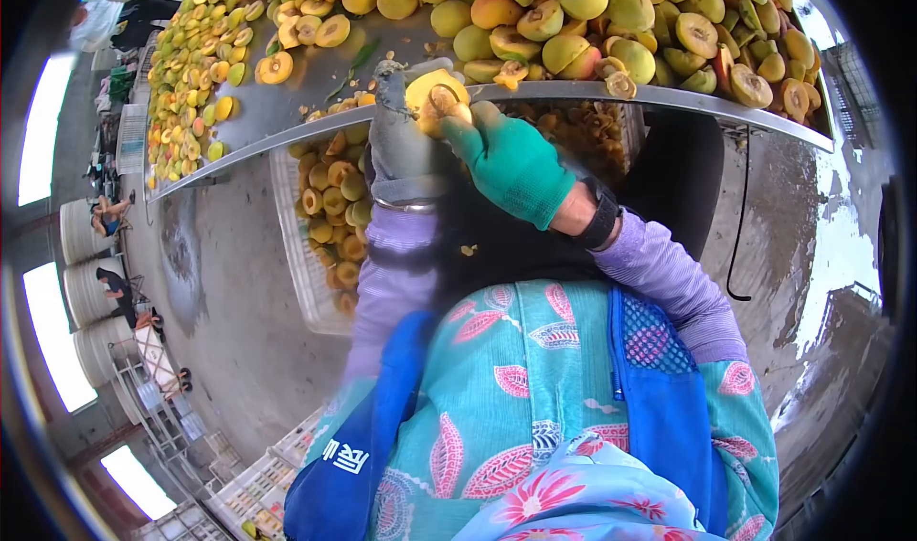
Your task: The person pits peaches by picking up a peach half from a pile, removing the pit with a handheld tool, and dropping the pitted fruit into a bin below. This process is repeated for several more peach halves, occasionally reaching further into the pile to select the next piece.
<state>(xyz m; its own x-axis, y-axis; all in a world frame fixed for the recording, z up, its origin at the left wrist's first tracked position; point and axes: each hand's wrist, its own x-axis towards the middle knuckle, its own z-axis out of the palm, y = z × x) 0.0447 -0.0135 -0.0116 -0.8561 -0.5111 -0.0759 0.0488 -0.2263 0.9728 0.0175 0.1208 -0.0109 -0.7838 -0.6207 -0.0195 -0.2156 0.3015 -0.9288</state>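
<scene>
My left hand (399, 140), in a grey glove, is closed around a yellow peach half (425, 90) just over the metal table's near rim. My right hand (516, 164), in a green glove, is closed with its fingertips right at the cut face of that fruit. A rounded brownish piece (441, 109) shows there between the two hands. I cannot tell what sits inside the right hand's fingers. Cut peaches (611, 25), several with the stone showing, are piled on the table just beyond my hands.
The table's metal rim (287, 140) curves across in front of me. Below it, a white crate (294, 235) holds peach halves, and more pieces (583, 130) lie under the table to the right. More peaches (196, 92) spread leftward. People (117, 293) sit far left by large white tubs (84, 288).
</scene>
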